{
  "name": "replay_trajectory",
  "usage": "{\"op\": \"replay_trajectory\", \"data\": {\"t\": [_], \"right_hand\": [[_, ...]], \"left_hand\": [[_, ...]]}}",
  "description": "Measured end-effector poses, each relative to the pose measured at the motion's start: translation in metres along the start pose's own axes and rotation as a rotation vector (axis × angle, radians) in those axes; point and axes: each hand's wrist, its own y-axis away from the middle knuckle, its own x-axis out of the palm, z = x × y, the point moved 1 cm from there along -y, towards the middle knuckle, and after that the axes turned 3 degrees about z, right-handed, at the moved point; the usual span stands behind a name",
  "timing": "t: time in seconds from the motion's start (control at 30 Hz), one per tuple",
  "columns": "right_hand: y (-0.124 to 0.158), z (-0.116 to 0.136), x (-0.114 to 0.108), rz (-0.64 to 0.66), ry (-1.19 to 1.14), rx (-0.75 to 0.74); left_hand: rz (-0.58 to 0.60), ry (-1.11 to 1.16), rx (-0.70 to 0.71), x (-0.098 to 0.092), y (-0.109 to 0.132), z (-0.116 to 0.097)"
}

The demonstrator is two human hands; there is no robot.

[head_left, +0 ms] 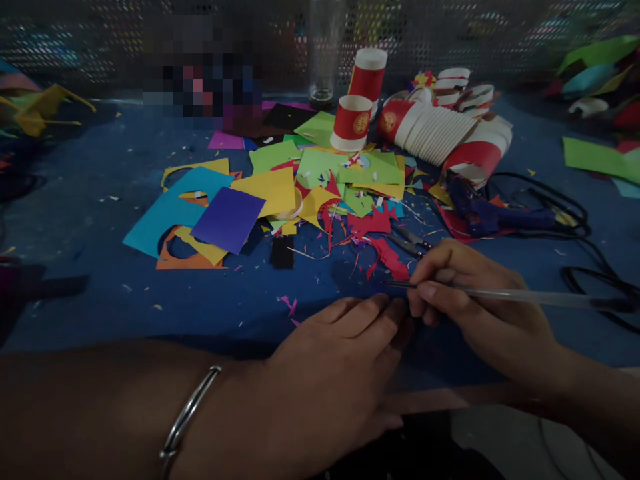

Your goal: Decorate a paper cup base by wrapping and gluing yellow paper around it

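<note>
My right hand [465,293] grips a clear-barrelled pen [530,295] between thumb and fingers, close to its tip. The tip points left, just above my left fingertips. My left hand [345,360], a silver bangle on its wrist, rests palm down at the table's near edge. Its fingers are bent and close together, with the thumb lower down. Whatever lies under them is hidden. Beyond both hands are red paper scraps [387,259] and a pair of scissors [407,240], partly covered. A purple paper square [229,220] lies further left, overlapping a blue sheet [167,210].
Red and white paper cups [351,123] stand at the back, beside a stack of cups on its side [433,130]. A blue glue gun [495,217] with a black cord [575,207] lies right. Green sheets [365,167] and yellow sheets [275,190] cover the middle.
</note>
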Motion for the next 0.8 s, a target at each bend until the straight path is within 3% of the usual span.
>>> {"op": "replay_trajectory", "data": {"t": [0.8], "right_hand": [[-0.0012,-0.0034,0.0016,0.033,0.113,-0.108]], "left_hand": [[-0.056,-0.14,0.043,0.0058,0.0003,-0.0014]]}}
